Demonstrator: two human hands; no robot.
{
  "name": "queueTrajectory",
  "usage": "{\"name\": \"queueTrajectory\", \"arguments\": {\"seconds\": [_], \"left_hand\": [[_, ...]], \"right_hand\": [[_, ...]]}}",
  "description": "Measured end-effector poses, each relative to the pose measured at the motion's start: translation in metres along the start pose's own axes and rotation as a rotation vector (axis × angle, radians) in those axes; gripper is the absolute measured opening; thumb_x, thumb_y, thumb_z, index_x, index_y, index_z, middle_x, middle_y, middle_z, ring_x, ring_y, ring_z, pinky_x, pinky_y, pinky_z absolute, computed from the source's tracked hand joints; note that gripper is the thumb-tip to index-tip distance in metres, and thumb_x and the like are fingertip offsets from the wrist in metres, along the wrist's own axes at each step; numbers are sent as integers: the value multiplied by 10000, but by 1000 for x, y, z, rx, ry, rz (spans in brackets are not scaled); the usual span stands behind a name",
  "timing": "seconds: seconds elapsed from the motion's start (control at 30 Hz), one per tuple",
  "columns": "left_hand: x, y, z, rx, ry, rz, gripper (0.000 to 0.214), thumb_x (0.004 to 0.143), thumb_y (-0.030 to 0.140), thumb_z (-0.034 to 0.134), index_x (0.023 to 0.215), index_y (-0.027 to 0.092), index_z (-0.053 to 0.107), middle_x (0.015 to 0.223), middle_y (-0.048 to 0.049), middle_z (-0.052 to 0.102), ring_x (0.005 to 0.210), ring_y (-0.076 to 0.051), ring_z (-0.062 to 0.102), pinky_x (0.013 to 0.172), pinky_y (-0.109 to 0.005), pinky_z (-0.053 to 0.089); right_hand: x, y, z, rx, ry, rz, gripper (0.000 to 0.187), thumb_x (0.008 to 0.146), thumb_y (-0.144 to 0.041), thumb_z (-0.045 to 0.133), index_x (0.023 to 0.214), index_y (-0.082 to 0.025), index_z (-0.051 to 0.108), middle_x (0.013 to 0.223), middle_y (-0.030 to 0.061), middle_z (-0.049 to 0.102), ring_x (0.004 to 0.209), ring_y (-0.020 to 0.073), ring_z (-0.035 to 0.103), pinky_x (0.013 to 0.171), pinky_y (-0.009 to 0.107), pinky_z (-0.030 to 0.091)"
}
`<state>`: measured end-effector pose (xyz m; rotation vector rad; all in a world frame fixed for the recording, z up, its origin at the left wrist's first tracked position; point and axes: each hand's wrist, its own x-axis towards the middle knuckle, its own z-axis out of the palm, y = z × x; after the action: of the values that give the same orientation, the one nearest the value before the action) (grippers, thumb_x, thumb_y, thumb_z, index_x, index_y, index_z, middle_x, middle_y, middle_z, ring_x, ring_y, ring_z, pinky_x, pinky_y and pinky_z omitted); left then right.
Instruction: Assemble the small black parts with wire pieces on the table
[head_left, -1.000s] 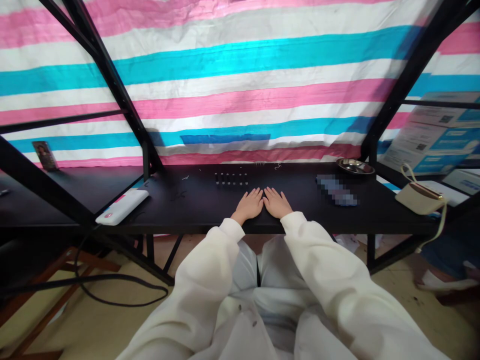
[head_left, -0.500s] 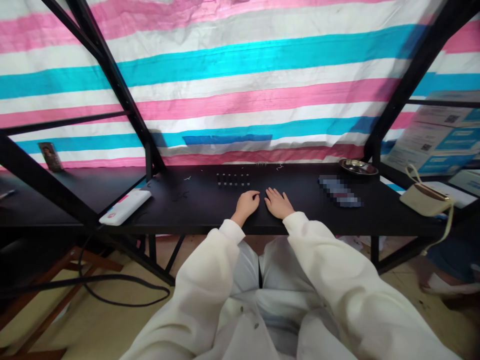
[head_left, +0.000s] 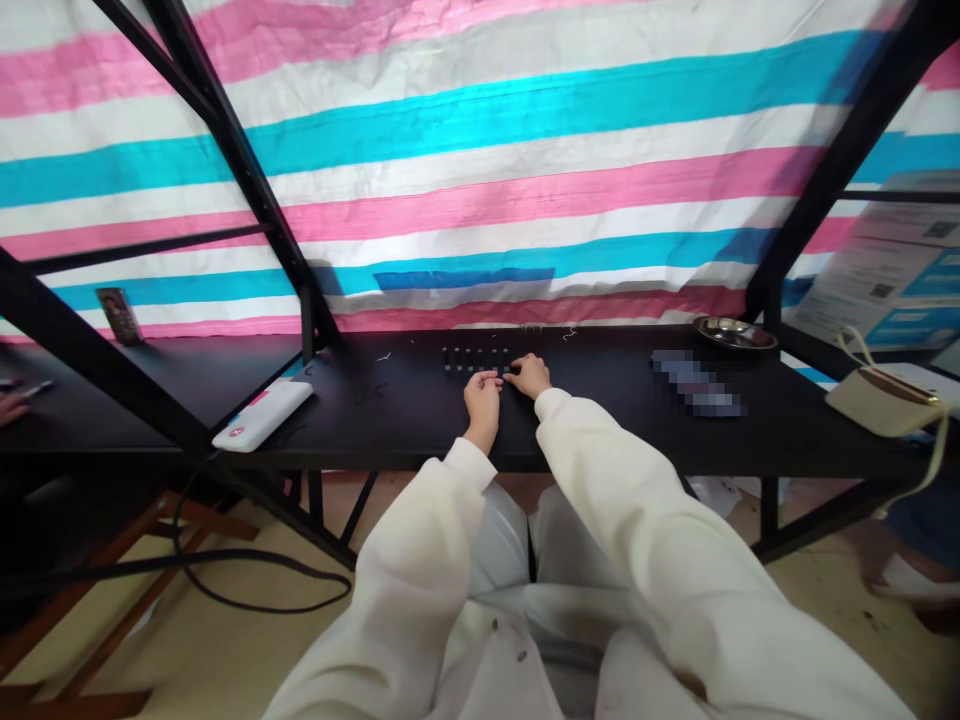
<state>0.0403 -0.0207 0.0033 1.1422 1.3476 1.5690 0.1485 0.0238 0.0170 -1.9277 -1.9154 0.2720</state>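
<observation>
A row of small dark upright pieces [head_left: 474, 358] stands on the black table [head_left: 600, 420], in front of the striped tarp. My left hand [head_left: 482, 396] rests on the table just below the row, its fingers curled into a loose fist with nothing visible in it. My right hand [head_left: 531, 376] lies close beside it, with fingers pinched together at the right end of the row. Whether they grip a piece is too small to tell. Both arms wear white sleeves.
A white power bank [head_left: 262, 415] with a black cable lies at the left. A metal dish [head_left: 733, 332], a blurred flat object [head_left: 697, 384] and a beige pouch [head_left: 883, 400] are at the right. Slanted black frame bars [head_left: 247, 190] flank the table. Another person's hand [head_left: 10, 406] shows at the far left.
Both hands lay flat and open side by side. They have moved forward to the row of dark pieces and curled their fingers. The camera shifted slightly.
</observation>
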Motion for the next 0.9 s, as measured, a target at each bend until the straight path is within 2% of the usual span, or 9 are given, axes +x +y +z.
{"name": "queueTrajectory", "arguments": {"seconds": [0.17,0.33,0.43,0.57,0.73,0.9], "left_hand": [[-1,-3,1,39,-24,25,207,710,130,396,821,133,571,775,-59,644,703,-115,604,646,-240,483],[0,-4,2,110,-83,20,211,715,99,402,847,137,563,731,-42,640,668,-109,596,651,-242,482],[8,-2,-2,201,-188,5,195,712,75,424,846,138,551,674,-24,626,603,-96,579,603,-217,473],[25,2,-8,306,-365,-52,97,727,92,453,732,135,540,569,-13,585,498,-98,560,532,-214,472],[42,1,-4,581,-443,29,108,713,147,512,618,141,562,498,-7,564,411,-95,533,492,-206,462],[46,4,5,741,-469,62,64,667,152,541,617,145,580,474,-18,565,376,-118,525,455,-223,451]], "right_hand": [[9,-1,9,83,49,60,396,777,-489,574,1081,-248,648,1168,68,578,1101,223,492,899,325,379],[10,7,9,229,73,-1,234,733,-364,636,909,-223,701,981,35,667,948,183,579,836,290,409],[7,21,6,322,62,-74,149,667,-278,690,779,-181,702,885,42,672,832,166,602,766,261,438],[-3,49,2,403,110,-192,88,606,-233,717,636,-180,654,796,35,645,762,165,594,740,277,458],[-19,73,0,423,195,-281,70,652,-231,667,645,-195,608,824,33,620,788,174,573,794,324,447],[-23,73,1,345,228,-273,64,672,-228,645,654,-196,591,813,44,605,790,187,547,791,343,433]]}}
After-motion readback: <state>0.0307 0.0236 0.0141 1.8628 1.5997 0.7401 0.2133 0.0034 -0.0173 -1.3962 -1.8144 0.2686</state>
